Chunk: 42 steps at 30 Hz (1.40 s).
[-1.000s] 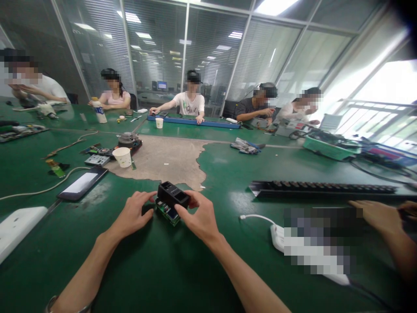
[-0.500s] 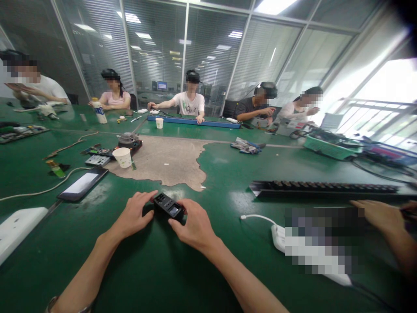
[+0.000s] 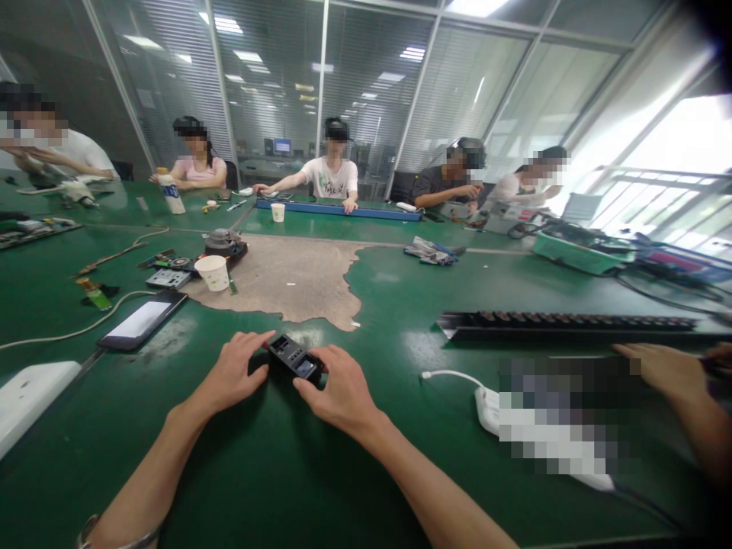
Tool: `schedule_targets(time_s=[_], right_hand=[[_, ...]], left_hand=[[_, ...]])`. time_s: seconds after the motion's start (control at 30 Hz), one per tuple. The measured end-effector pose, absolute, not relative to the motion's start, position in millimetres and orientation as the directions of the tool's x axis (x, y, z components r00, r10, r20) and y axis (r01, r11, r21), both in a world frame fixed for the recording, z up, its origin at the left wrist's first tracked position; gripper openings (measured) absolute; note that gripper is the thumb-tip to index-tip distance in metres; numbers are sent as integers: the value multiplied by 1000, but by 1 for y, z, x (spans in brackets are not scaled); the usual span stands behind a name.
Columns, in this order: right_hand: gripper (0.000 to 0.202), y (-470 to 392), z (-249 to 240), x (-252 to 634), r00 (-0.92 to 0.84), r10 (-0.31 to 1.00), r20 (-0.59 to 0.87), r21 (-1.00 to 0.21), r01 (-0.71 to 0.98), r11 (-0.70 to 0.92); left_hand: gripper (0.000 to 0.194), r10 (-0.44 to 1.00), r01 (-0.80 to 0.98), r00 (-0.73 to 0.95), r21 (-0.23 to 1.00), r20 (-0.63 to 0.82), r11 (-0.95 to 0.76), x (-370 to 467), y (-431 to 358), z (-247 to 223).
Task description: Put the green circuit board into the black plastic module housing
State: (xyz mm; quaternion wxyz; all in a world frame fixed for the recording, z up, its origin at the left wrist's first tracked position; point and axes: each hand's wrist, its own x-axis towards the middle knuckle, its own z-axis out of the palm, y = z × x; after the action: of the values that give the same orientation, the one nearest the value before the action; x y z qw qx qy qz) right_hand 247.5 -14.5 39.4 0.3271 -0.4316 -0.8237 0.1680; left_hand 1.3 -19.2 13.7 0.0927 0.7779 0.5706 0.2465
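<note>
Between my two hands lies a small black rectangular device (image 3: pixel 293 357), tilted on the green table, with cut-outs at one end and a small shiny window at the other. My left hand (image 3: pixel 237 372) rests its index fingertip on the left end, with the thumb close beside that side. Around the right end, my right hand (image 3: pixel 341 387) grips it, thumb at the near edge and fingers behind. The device's underside is hidden.
Left of my hands are a smartphone (image 3: pixel 142 320), a white power strip (image 3: pixel 34 396) and a paper cup (image 3: pixel 213 273). A black slotted rail (image 3: pixel 566 326) lies to the right, near another person's hand (image 3: pixel 666 372). Several people sit across the table.
The view has shifted very slightly. My hands hold nearly the same pose around the black device, which stays in place.
</note>
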Motion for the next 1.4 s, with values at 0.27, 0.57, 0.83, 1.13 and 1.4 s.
schedule_targets(time_s=[0.27, 0.57, 0.83, 1.13, 1.4], right_hand=[[39, -3, 50, 254, -191, 809, 556, -675, 466, 573], [40, 29, 5, 263, -180, 850, 495, -605, 632, 486], [53, 25, 10, 266, -204, 846, 493, -535, 696, 480], [38, 28, 9, 265, -171, 866, 471, -619, 636, 462], [36, 2, 50, 255, -177, 847, 501, -740, 420, 525]], left_hand=[[64, 937, 835, 240, 438, 255, -333, 3, -21, 10], [63, 937, 832, 227, 447, 265, -328, 2, -19, 11], [60, 948, 827, 181, 480, 264, -291, -2, -16, 13], [63, 941, 812, 206, 489, 270, -318, 3, -17, 14], [62, 936, 792, 208, 513, 284, -332, 2, -16, 10]])
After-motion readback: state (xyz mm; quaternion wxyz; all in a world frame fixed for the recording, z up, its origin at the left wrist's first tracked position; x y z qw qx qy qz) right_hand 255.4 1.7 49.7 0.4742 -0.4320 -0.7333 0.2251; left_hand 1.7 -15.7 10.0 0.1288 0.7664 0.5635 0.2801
